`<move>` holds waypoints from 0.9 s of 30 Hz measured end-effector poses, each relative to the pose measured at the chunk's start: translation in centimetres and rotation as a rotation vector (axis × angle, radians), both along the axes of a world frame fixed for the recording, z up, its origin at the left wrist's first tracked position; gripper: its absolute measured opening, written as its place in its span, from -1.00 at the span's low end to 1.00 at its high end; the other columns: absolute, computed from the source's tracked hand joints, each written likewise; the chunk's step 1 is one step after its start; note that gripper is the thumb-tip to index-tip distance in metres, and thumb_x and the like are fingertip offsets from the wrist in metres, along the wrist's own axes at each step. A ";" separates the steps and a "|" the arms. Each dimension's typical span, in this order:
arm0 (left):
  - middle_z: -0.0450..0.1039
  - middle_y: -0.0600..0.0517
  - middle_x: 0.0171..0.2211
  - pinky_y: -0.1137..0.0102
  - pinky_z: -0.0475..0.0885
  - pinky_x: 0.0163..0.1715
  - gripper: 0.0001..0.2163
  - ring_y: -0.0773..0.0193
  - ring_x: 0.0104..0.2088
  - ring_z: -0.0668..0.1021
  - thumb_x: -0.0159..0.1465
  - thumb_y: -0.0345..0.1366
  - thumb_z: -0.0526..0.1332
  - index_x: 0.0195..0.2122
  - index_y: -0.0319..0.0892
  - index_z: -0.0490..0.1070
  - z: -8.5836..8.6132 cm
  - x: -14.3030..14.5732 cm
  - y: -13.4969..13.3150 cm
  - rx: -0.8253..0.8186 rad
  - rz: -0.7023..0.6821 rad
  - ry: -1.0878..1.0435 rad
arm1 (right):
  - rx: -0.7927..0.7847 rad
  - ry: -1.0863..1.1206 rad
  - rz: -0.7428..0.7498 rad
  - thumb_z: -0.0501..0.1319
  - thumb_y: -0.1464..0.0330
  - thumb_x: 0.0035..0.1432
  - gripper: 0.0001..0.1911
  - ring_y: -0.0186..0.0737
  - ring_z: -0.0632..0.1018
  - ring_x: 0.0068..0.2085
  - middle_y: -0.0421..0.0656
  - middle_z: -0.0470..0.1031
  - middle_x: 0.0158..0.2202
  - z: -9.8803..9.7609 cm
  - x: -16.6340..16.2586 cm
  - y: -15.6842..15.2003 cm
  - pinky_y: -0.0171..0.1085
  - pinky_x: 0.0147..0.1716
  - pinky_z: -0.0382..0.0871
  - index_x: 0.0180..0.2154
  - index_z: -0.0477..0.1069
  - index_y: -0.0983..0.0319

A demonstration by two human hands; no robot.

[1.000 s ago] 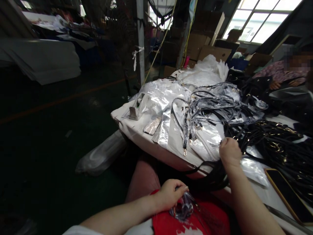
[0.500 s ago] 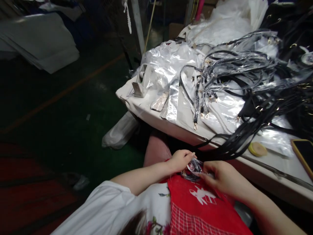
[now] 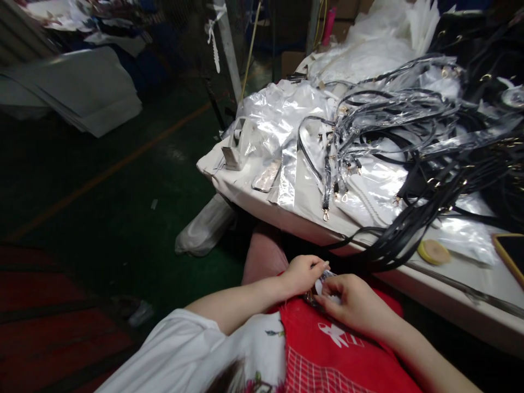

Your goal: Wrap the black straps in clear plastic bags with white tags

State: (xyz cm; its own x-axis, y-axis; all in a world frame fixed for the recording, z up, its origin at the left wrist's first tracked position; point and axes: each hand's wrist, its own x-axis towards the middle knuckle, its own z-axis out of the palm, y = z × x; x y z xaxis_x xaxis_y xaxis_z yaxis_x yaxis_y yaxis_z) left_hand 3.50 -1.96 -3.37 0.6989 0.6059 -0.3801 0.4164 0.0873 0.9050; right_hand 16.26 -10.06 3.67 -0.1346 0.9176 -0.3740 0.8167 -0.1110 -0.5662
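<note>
Low over the lap, at the red apron (image 3: 323, 349), a small coiled black strap (image 3: 310, 298) in clear plastic wrap sits between both hands. My left hand (image 3: 302, 275) is closed around its left side, the thumb and fingertips at its top edge. Across its right side lies my right hand (image 3: 347, 297), fingers bent and pinched at the plastic. The two hands cover most of the bundle, so its exact shape is hidden. On the table ahead, several black straps (image 3: 385, 103) with gold clasps lie in clear sleeves.
The table's padded front edge (image 3: 262, 210) runs just beyond the hands. On it are a tape dispenser (image 3: 233, 153), a phone (image 3: 266, 176), a yellow tape roll (image 3: 433, 252), and another phone (image 3: 511, 254) in a yellow case. Loose black straps (image 3: 393, 240) hang over the edge.
My right hand has moved left, over the bundle and close to my left hand, covering more of it. My left hand keeps its hold. The camera view has shifted slightly.
</note>
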 end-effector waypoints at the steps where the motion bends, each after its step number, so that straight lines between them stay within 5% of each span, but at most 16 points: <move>1: 0.60 -0.06 -0.24 0.39 0.40 -0.23 -0.60 0.18 -0.20 0.56 0.32 -0.05 0.06 -0.21 -0.24 0.58 0.0 0.0 0.0 0.002 -0.003 0.008 | -0.006 -0.010 -0.014 0.15 0.27 0.17 -0.71 -0.30 0.38 -0.55 -0.22 0.45 -0.59 0.1 0.1 -0.1 -0.32 -0.52 0.05 -0.58 0.34 0.19; 16: 0.58 0.00 -0.34 0.42 0.38 -0.30 -0.62 0.23 -0.30 0.55 0.34 -0.08 0.03 -0.34 -0.21 0.55 0.2 0.1 -0.7 0.110 0.013 0.032 | 0.122 -0.289 -0.068 0.14 0.38 0.19 -0.79 -0.19 0.56 -0.42 -0.15 0.59 -0.46 -1.0 -0.7 0.1 -0.28 -0.45 0.10 -0.45 0.48 0.18; 22: 0.53 0.00 -0.46 0.45 0.38 -0.51 -0.62 0.27 -0.49 0.54 0.32 -0.04 0.06 -0.26 -0.24 0.52 -0.4 0.1 -0.9 -0.102 0.055 0.026 | 0.075 -0.225 -0.093 0.26 0.14 0.11 -0.76 -0.19 0.53 -0.45 -0.19 0.57 -0.47 0.6 1.9 -0.5 -0.28 -0.48 0.09 -0.46 0.46 0.16; 27: 0.39 0.08 -0.63 0.51 0.27 -0.66 -0.59 0.32 -0.64 0.46 0.31 0.02 0.08 -0.18 -0.24 0.50 -0.3 0.2 -1.1 -0.179 0.072 0.047 | 0.033 -0.257 -0.142 0.21 0.20 0.13 -0.76 -0.22 0.47 -0.49 -0.21 0.52 -0.53 2.1 3.8 -1.1 -0.29 -0.51 0.06 -0.52 0.43 0.14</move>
State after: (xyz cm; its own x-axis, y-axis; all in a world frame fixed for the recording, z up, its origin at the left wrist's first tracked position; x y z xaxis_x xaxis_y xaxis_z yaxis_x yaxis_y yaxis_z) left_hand 3.68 -3.10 -3.70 0.6352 0.5733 -0.5175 0.4446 0.2764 0.8520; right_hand 20.04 -11.16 5.77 0.0909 0.9326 -0.3492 0.9114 -0.2193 -0.3483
